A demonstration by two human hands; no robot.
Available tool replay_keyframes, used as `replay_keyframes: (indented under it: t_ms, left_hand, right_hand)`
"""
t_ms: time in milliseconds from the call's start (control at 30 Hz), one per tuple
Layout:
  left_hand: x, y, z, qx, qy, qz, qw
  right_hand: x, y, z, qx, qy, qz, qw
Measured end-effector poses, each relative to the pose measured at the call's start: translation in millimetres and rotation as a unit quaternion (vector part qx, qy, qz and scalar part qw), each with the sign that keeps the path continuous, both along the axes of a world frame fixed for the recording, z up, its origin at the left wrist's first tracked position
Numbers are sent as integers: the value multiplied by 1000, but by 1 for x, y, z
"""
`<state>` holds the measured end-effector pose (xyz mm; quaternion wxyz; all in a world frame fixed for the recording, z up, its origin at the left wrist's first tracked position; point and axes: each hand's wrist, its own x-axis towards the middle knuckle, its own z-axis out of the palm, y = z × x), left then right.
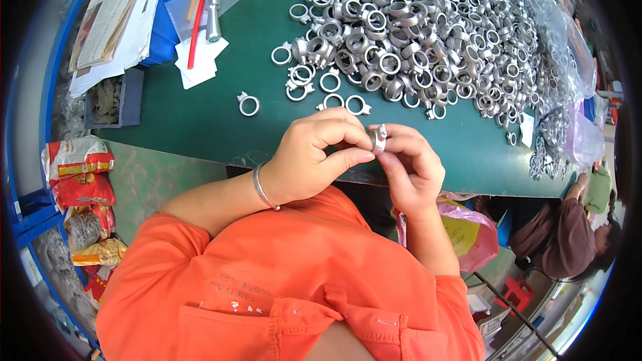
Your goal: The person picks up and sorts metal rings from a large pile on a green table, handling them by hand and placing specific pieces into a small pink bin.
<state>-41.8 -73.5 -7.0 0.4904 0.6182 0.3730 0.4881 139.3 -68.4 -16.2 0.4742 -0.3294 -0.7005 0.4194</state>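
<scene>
green tabletop [190, 117] ahead, both hands [301, 154] [414, 170] pinch one metal ring [379, 140].

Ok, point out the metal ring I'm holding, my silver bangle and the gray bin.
Metal ring [378, 142], head view: outer band.
Silver bangle [259, 186], head view: outer curve.
Gray bin [132, 98], head view: right wall.

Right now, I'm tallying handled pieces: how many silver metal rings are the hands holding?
1 visible: the silver metal ring between left hand and right hand; others may be hidden.
</scene>
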Motion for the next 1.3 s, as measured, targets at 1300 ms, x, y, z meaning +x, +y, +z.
replay_keyframes:
  t_ms: [1300]
  left_hand:
    - [-16,-5,6,-395,-216,-36,892]
  right_hand:
    - [-18,1,14,-194,-58,30,979]
